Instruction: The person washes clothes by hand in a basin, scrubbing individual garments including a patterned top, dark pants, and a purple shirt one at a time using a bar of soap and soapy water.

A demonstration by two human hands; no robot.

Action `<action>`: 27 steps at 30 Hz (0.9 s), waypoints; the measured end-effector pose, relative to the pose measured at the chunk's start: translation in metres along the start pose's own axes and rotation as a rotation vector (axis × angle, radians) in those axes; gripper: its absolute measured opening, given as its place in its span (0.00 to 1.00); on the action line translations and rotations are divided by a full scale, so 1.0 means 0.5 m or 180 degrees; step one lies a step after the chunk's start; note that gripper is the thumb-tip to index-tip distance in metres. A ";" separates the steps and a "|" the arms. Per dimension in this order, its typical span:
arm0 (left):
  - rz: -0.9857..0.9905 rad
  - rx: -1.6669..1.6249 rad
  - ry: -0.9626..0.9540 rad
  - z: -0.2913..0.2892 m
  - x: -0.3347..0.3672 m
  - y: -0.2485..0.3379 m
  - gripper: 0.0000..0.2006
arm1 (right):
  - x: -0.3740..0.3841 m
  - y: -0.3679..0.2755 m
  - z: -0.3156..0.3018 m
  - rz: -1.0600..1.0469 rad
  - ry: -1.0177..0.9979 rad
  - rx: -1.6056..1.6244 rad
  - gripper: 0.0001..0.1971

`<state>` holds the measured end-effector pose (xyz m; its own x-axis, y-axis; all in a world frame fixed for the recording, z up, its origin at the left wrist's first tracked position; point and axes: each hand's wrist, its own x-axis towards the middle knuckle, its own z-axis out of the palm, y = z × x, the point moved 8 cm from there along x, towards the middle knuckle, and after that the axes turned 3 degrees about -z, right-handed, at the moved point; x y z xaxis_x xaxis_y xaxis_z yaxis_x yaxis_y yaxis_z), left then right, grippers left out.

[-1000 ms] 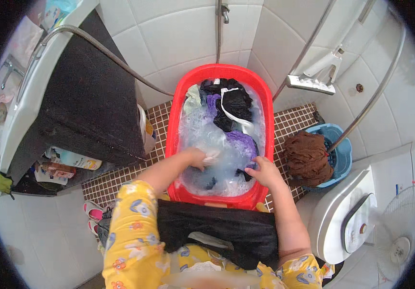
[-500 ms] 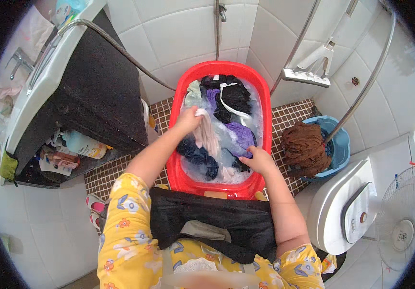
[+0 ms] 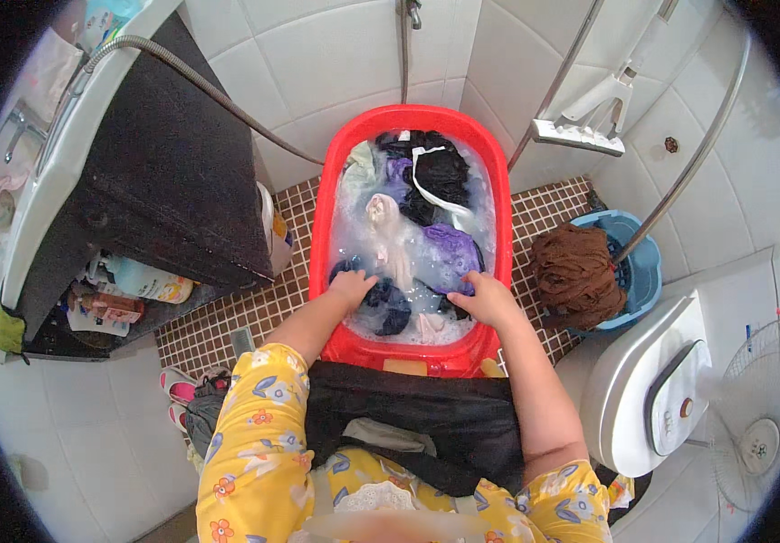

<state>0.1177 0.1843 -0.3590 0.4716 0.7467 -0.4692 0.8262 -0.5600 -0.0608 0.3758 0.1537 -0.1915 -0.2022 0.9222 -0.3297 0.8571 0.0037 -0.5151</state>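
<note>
A red plastic tub [image 3: 502, 195] holds soapy water and several soaked garments. My left hand [image 3: 352, 290] is over the tub's near left side, its fingers closed on a dark navy garment [image 3: 388, 306]. At the near right side, my right hand [image 3: 489, 300] has thumb and forefinger curled around the edge of a purple garment [image 3: 451, 253]. Between the hands floats a pale pink cloth [image 3: 394, 240]. Farther off lie black clothing [image 3: 444, 176] with a white strap [image 3: 428, 195] and a light green cloth [image 3: 360, 167]. Suds partly cover the lower cloths.
To the right stands a blue bucket [image 3: 648, 262] with a brown mop [image 3: 575, 276]. A white toilet [image 3: 625, 398] and a wire fan [image 3: 756, 443] are nearer right. A black cabinet [image 3: 168, 172] with a shower hose [image 3: 218, 95] stands left. Brown tiles [image 3: 218, 317] cover the floor.
My left hand has let go of the pale pink cloth, which now lies in the water, and has come nearer to the navy garment. My right hand has barely moved.
</note>
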 end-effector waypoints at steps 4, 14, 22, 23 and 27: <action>-0.0187 -0.0721 -0.0493 -0.005 0.034 -0.009 0.24 | 0.002 0.006 0.003 0.0096 -0.0029 -0.0076 0.30; -0.0939 -0.3805 0.0946 -0.368 -0.049 -0.072 0.15 | 0.005 0.020 0.030 -0.0003 -0.0206 -0.0004 0.35; -0.0486 -0.4599 0.1675 -0.670 -0.230 -0.085 0.10 | 0.017 -0.031 0.073 -0.0564 -0.0067 0.0423 0.56; -0.0318 -0.4943 0.1676 -0.708 -0.256 -0.069 0.10 | 0.016 -0.038 0.075 -0.0525 -0.0109 0.0566 0.56; 0.0132 -0.4951 0.1779 -0.820 -0.309 -0.041 0.08 | 0.003 -0.085 0.062 -0.0751 0.0091 0.1044 0.59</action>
<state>0.1545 0.2275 0.0759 0.2609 0.9627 -0.0720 0.1462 0.0343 0.9887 0.3246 0.1429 -0.1944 -0.3581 0.9212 -0.1524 0.5911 0.0974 -0.8007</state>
